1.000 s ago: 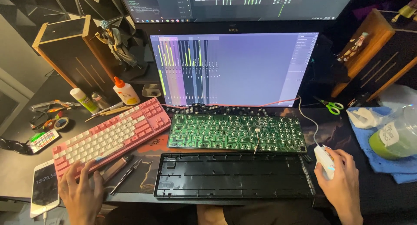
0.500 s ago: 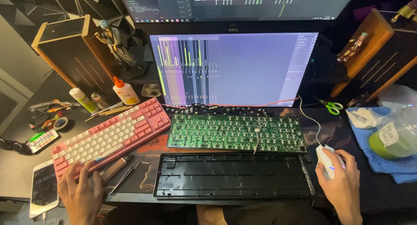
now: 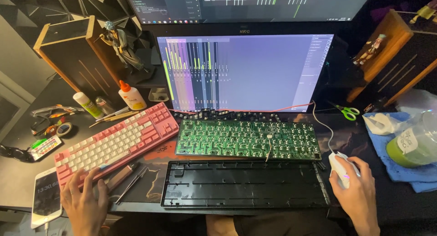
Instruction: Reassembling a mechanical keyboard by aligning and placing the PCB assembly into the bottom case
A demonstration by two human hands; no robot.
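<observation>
My left hand [image 3: 84, 200] rests with spread fingers on the near edge of a pink and white keyboard [image 3: 118, 139] that lies at an angle on the left. My right hand [image 3: 357, 190] curls over a white mouse [image 3: 340, 167] at the right, its cable running up toward the monitor. Between my hands lie a bare green keyboard circuit board [image 3: 246, 139] and, in front of it, an empty black keyboard case [image 3: 243, 183].
A lit monitor [image 3: 246, 72] stands behind the boards. A phone [image 3: 47, 196], tape, glue bottles and pens sit at left. Green scissors [image 3: 348, 111], a blue cloth [image 3: 409, 172] and a clear cup of green liquid [image 3: 416, 142] sit at right. Wooden speakers flank the desk.
</observation>
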